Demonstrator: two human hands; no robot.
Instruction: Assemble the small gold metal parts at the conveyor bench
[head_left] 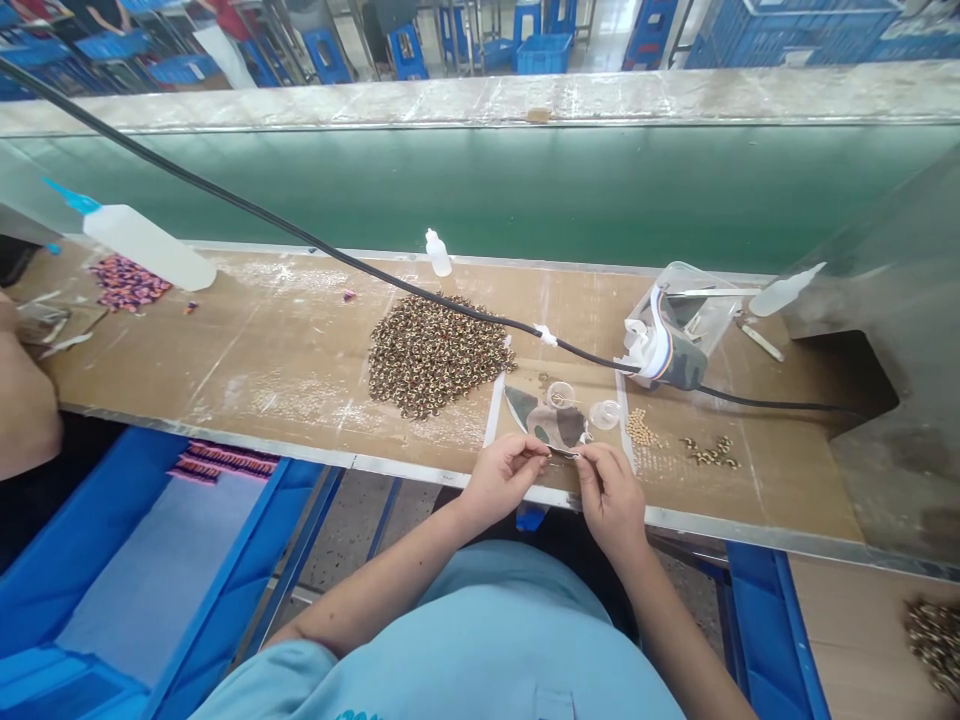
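One large white bottle (154, 245) with blue nozzle, far left of the fingers (526, 446); pink-and-purple bits (126, 284) heaped just beside it. Lower left of the fingertips, below bench level: blue bin (294, 508), pink-and-dark strips (225, 461) at its far end. Left of the fingers and a bit beyond: big heap of brown-and-gold curved bits (436, 358), small white dropper bottle (439, 254) just behind, black cable (487, 316) crossing over toward the right. Left hand (501, 478): thumb and index closed in a pinch; cannot tell what's in it, too small. Just beyond the fingertips, between both hands: camouflage cloth (538, 424), near edge right at the tips, clear round cup (560, 395) on top. Right hand (615, 492): also pinched closed, contents unclear, tips near the left ones. Just past the right fingertips: clear dish (604, 415). Right of those: pale beads (640, 428), then camouflage-patterned item (681, 364) by clear tray (726, 318), farther out. Well right, roughly level with the fingers: scattered dark-and-gold bits (709, 453). Farther right, beyond: white tapered bottle (784, 292). Far lower right: brown heap (934, 637), cut off by frame.
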